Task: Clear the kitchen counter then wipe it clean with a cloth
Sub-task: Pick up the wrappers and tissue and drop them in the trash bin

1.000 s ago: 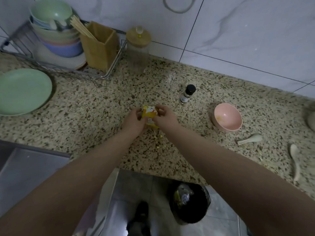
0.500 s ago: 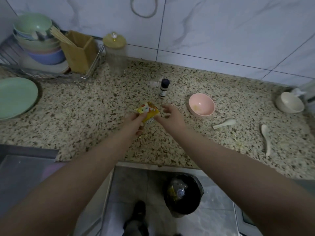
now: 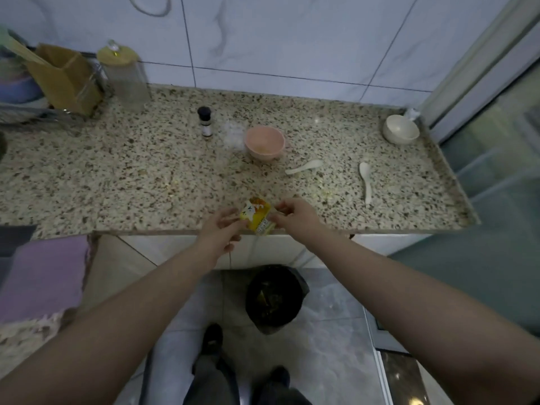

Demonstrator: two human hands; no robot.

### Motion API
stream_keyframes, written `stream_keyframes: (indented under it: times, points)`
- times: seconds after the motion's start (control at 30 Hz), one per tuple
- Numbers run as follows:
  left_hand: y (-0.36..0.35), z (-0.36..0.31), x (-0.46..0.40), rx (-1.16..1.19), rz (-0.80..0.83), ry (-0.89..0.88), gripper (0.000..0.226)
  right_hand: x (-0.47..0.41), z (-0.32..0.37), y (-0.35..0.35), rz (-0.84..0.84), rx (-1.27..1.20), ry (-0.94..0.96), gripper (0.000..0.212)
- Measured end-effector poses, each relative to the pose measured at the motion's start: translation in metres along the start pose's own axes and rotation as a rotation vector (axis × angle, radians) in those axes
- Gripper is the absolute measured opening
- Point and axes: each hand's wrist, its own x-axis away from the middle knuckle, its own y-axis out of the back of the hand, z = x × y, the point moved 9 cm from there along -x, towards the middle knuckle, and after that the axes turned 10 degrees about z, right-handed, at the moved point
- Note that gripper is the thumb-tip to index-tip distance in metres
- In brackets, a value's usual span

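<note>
A small yellow snack packet (image 3: 256, 216) hangs over the front edge of the speckled granite counter (image 3: 117, 176), pinched between both hands. My left hand (image 3: 220, 229) holds its left side and my right hand (image 3: 293, 214) holds its right side. On the counter stand a pink bowl (image 3: 264, 141), a white bowl (image 3: 400, 129) at the far right, two white spoons (image 3: 304, 167) (image 3: 365, 181) and a small dark-capped bottle (image 3: 205, 121). Yellowish crumbs (image 3: 325, 194) lie near the spoons. A purple cloth (image 3: 43, 276) lies at the lower left.
A black bin (image 3: 274, 299) with rubbish in it stands on the floor under the counter edge, below the hands. At the back left are a wooden chopstick holder (image 3: 64, 80), a clear jar with a wooden lid (image 3: 125, 74) and a wire dish rack (image 3: 26, 112). A glass door (image 3: 496, 141) bounds the right side.
Both hands have drawn the yellow packet back from the middle of the counter to its front edge, above the bin. The view has swung to the right and pulled back.
</note>
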Motion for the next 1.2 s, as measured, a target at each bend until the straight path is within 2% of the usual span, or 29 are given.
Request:
stream_keyframes:
  times: [0.17, 0.3, 0.57, 0.77, 0.9, 1.0, 1.1, 1.2]
  points:
    - [-0.060, 0.056, 0.022, -0.037, 0.118, 0.052, 0.037, 0.045, -0.063, 0.021, 0.023, 0.205, 0.017, 0.020]
    - [-0.083, 0.100, 0.024, -0.041, 0.063, 0.111, 0.051, 0.056, -0.122, 0.015, 0.042, 0.191, -0.067, 0.015]
    - [-0.100, 0.194, -0.010, -0.025, 0.035, 0.292, 0.040, 0.052, -0.232, -0.021, -0.051, -0.001, -0.352, 0.008]
    - [-0.113, 0.266, -0.066, 0.082, 0.096, 0.494, 0.018, 0.021, -0.313, -0.066, -0.074, -0.113, -0.508, 0.018]
    - [-0.111, 0.307, -0.093, 0.075, 0.106, 0.476, 0.038, -0.001, -0.359, -0.097, -0.090, -0.144, -0.554, 0.011]
    - [-0.110, 0.343, -0.108, 0.145, 0.115, 0.501, 0.037, -0.020, -0.397, -0.124, -0.088, -0.119, -0.604, 0.008]
    - [-0.104, 0.370, -0.121, 0.220, 0.111, 0.503, 0.031, -0.045, -0.438, -0.152, -0.040, -0.117, -0.645, 0.016]
    - [-0.102, 0.384, -0.134, 0.242, 0.095, 0.501, 0.027, -0.066, -0.474, -0.176, 0.017, -0.198, -0.700, 0.038]
